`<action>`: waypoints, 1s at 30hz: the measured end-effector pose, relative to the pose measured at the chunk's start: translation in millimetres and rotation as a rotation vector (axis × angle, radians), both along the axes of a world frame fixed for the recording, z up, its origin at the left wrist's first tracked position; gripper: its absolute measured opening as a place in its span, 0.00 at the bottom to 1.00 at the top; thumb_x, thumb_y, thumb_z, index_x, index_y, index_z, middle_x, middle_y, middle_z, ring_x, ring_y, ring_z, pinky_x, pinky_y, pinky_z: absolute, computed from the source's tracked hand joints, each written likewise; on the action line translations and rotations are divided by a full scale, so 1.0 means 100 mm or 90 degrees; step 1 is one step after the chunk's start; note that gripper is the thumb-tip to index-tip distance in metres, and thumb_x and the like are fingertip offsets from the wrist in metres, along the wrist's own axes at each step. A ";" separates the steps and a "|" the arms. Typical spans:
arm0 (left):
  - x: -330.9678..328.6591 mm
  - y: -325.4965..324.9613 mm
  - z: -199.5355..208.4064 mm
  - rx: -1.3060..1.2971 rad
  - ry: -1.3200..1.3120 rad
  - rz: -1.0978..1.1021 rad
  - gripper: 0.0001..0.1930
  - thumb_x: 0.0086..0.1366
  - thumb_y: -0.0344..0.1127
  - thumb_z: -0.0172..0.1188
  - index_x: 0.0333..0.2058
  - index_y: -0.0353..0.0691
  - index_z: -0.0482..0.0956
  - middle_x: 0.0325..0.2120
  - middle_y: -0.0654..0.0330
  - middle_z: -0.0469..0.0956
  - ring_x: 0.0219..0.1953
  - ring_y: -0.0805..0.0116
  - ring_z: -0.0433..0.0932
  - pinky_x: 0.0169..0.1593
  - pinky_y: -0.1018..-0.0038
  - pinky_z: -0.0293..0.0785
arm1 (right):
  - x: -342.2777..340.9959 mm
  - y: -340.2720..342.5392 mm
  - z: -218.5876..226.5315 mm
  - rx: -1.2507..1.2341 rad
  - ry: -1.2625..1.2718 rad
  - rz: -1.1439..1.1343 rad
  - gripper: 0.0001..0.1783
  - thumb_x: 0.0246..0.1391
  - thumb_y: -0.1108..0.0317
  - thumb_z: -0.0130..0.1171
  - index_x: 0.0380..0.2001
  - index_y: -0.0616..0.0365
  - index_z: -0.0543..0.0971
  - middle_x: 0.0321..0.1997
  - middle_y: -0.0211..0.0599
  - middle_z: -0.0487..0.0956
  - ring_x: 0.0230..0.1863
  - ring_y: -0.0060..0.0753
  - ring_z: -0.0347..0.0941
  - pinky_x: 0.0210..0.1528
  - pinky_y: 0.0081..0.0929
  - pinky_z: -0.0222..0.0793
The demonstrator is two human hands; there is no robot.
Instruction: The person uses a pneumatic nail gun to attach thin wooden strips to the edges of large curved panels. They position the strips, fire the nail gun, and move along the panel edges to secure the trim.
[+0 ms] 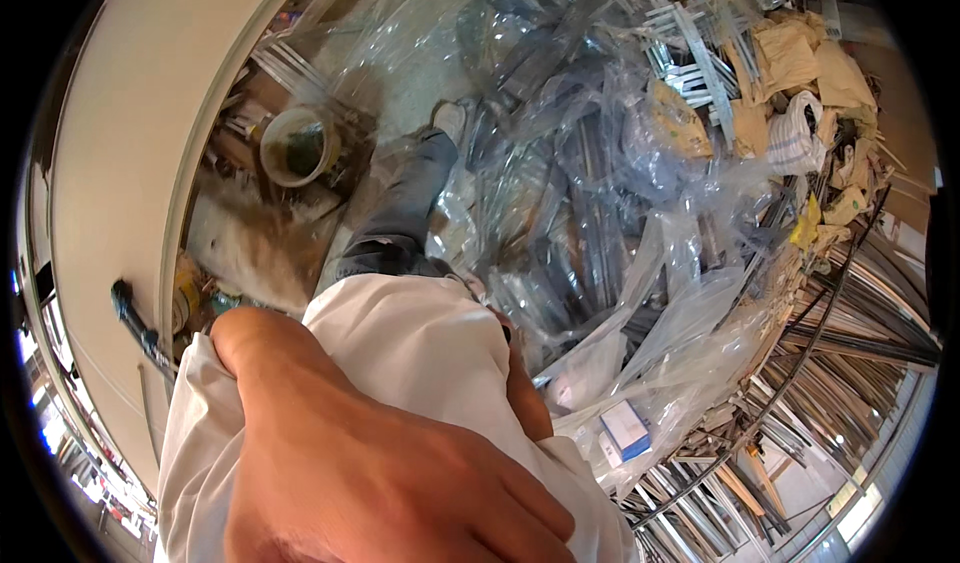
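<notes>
White shirt point(415, 328) behind the foreground left hand point(400, 473), both hands' grip impossible to tell.

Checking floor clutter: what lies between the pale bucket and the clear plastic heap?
Head view: a trousered leg, ending in a shoe, lies between the bucket and the clear plastic.

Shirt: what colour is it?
The shirt is plain off-white, best seen in the head view.

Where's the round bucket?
In the head view, the bucket is toward the upper left, between the big beige panel and the grey-trousered leg.
</notes>
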State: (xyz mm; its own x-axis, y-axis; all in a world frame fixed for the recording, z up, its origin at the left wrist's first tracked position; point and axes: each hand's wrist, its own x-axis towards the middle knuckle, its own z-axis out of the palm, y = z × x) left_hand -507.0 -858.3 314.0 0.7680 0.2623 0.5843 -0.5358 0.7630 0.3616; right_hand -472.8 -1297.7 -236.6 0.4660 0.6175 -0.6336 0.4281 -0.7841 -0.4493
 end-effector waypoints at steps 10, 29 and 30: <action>1.82 1.65 -0.04 -0.041 -0.015 -0.015 0.22 0.59 0.53 0.74 0.30 0.38 0.80 0.21 0.62 0.70 0.21 0.65 0.68 0.25 0.68 0.61 | 2.29 1.73 0.78 0.048 0.260 -0.765 0.17 0.65 0.52 0.58 0.48 0.50 0.79 0.34 0.33 0.82 0.28 0.28 0.77 0.31 0.29 0.74; 5.65 4.32 0.21 -0.046 -0.071 -0.044 0.27 0.59 0.55 0.71 0.35 0.30 0.80 0.22 0.57 0.70 0.22 0.58 0.71 0.27 0.65 0.62 | 6.00 4.28 0.45 -0.087 0.202 -0.403 0.12 0.64 0.56 0.59 0.39 0.53 0.78 0.28 0.35 0.80 0.23 0.30 0.74 0.25 0.31 0.71; 5.83 4.44 0.27 -0.049 -0.049 -0.048 0.27 0.59 0.55 0.71 0.34 0.31 0.79 0.22 0.57 0.70 0.22 0.58 0.71 0.27 0.65 0.62 | 6.43 4.53 0.46 -0.083 0.238 -0.484 0.12 0.64 0.56 0.59 0.38 0.53 0.78 0.28 0.35 0.80 0.22 0.30 0.74 0.25 0.31 0.71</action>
